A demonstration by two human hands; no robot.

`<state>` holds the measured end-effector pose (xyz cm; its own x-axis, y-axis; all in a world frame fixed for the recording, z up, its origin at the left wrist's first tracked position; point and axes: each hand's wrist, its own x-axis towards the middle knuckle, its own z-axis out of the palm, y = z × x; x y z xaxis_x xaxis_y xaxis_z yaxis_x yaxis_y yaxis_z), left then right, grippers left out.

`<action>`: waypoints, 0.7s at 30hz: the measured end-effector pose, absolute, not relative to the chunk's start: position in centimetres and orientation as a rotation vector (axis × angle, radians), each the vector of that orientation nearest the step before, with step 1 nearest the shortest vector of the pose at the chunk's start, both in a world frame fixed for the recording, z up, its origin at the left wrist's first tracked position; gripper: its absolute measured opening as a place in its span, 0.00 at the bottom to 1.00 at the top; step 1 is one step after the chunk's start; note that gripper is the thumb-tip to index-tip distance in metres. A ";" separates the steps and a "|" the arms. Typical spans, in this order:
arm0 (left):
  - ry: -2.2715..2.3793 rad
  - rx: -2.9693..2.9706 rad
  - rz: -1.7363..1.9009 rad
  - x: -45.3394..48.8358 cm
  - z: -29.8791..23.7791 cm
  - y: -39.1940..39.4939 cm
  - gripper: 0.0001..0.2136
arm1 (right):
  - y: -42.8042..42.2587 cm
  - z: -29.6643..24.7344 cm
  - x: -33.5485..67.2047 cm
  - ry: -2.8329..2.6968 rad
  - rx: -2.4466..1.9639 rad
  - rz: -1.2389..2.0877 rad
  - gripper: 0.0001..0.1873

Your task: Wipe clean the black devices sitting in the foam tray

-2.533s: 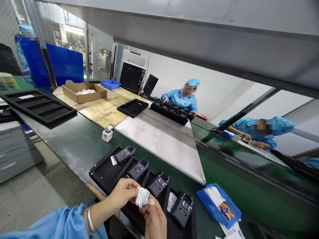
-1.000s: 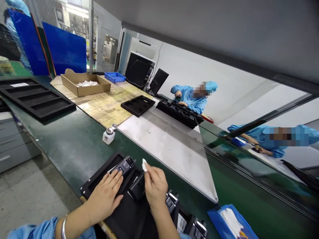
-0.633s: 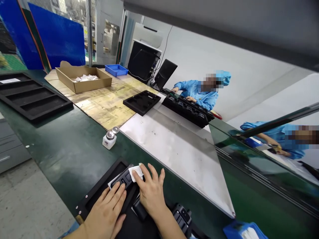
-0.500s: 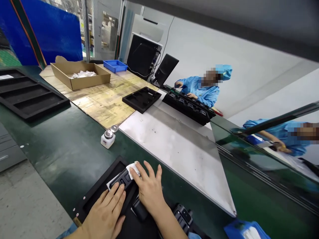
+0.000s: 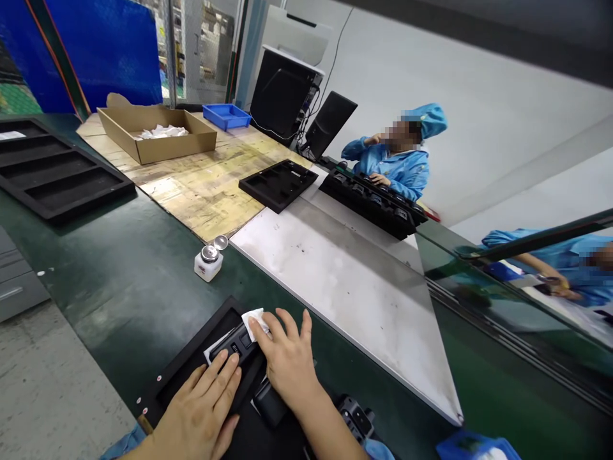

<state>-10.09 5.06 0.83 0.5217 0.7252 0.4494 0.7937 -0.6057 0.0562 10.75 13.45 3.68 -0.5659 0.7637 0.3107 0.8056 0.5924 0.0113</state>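
"One long black tray (image 5: 57,167) way over on the left, on the green worktop (image 5: 105,275). Next, a brown box (image 5: 177,151) with white scraps (image 5: 163,132) inside."

"And then?"

"A little white bottle (image 5: 207,268) with a shiny lid (image 5: 221,243) tipped up. Lower down, the left hand (image 5: 204,396)."

"Gripping anything?"

"No. Fingers out long, just resting on a black device (image 5: 232,351)."

"Lying where?"

"In the near tray (image 5: 188,358), toward the back end, with a white tag (image 5: 208,354) poking out beside."

"And the white cloth (image 5: 253,321)?"

"Right on the top end of the device. Held there by the right hand (image 5: 285,351), thumb over the cloth, other fingers spread like a fan."

"Anything new?"

"Yes! A second ago, cloth pinched up in the air, next to the device. Now down and touching."

"Meaning what?"

"Probably proper work on this device now, not just getting ready. Hard to tell if rubbing or only pressing, though."

"More to the right?"

"A second device (image 5: 271,404), partly behind the right hand. Then a third device (image 5: 357,414), with no hand on top. Farther back, a co-worker (image 5: 407,171) in blue, one raised hand (image 5: 374,139) now up by the head. Low down, a blue bin (image 5: 453,447), cut off by the edge."
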 end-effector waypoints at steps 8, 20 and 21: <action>-1.320 -2.624 -0.642 -10.1 0.8 4.9 0.23 | 12.7 3.4 11.3 -2.512 -1.336 -0.147 0.22; -1.408 -2.570 -0.806 -9.5 1.4 4.9 0.18 | 12.5 3.5 11.1 -2.526 -1.332 -0.142 0.21; -1.410 -2.571 -0.791 -9.5 1.4 4.9 0.18 | 12.9 3.6 10.9 -2.549 -1.320 -0.148 0.21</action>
